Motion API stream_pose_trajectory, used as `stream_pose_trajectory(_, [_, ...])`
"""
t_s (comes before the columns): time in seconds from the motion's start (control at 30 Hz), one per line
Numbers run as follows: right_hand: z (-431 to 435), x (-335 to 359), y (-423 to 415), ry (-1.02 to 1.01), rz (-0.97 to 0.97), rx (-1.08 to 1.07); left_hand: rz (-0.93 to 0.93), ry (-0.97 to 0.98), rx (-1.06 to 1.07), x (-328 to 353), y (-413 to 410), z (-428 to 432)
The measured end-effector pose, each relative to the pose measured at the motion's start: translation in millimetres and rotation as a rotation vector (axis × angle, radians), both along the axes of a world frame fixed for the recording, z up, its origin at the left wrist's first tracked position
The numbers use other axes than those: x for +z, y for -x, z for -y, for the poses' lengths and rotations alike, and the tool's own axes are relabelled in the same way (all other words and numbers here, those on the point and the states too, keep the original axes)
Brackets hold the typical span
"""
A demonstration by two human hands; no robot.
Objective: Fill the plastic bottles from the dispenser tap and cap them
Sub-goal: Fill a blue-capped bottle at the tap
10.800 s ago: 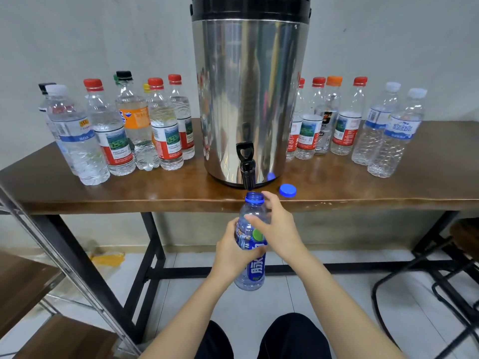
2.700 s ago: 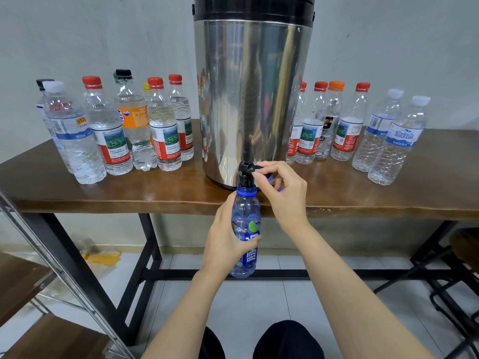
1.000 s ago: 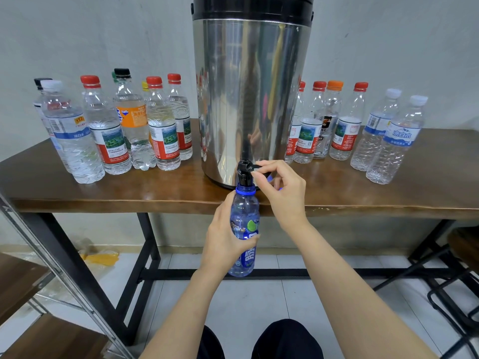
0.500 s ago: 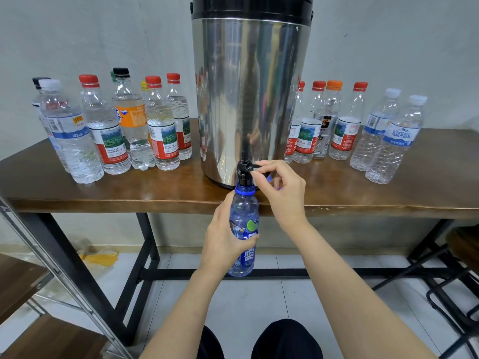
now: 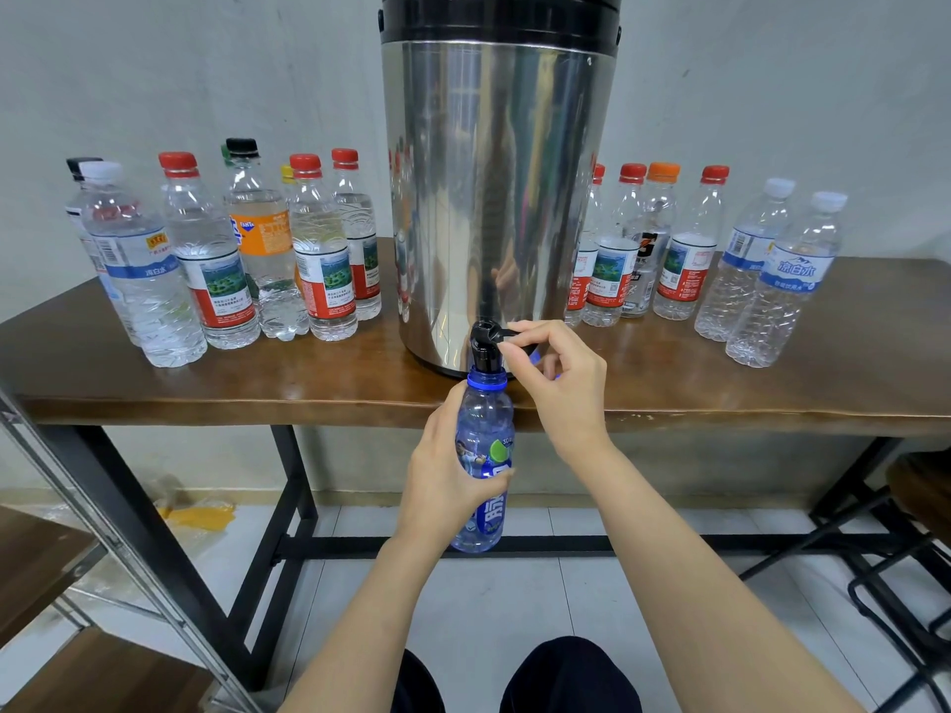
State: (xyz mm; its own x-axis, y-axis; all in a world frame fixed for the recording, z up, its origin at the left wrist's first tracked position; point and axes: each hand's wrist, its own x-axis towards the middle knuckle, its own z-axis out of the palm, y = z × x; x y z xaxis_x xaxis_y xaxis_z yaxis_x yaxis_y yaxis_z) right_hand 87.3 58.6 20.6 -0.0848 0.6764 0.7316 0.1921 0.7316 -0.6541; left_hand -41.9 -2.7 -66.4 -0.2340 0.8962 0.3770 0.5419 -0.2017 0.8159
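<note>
- Since the earliest frame, the right hand had left the bottle's neck and gone up to the tap, and the bottle had been lifted until its mouth met the spout; over the last half second almost nothing had shifted.
- Right hand: thumb and forefinger pinched the black lever, which stuck out sideways from the tap head toward that hand; the other fingers were curled below it.
- Left hand was wrapped round the blue bottle's middle, over the label, holding it upright just below the right hand's pinch.
- The bottle hung in front of the table edge, uncapped, its blue neck ring right under the spout; the water level inside could not be made out.
- A blue cap showed in part behind the right fingers, on the table.
- The dispenser, steel with a black lid, stood directly behind both hands.
- Capped bottles stood well apart from the grip on either side: a left group and a right group.
</note>
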Motion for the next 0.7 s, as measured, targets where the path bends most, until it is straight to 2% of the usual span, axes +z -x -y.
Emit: stream_pose_trajectory(0.7, [0.3, 0.4, 0.5, 0.000, -0.003, 0.000, 0.019, 0.002, -0.016, -1.3, 1.0, -1.4])
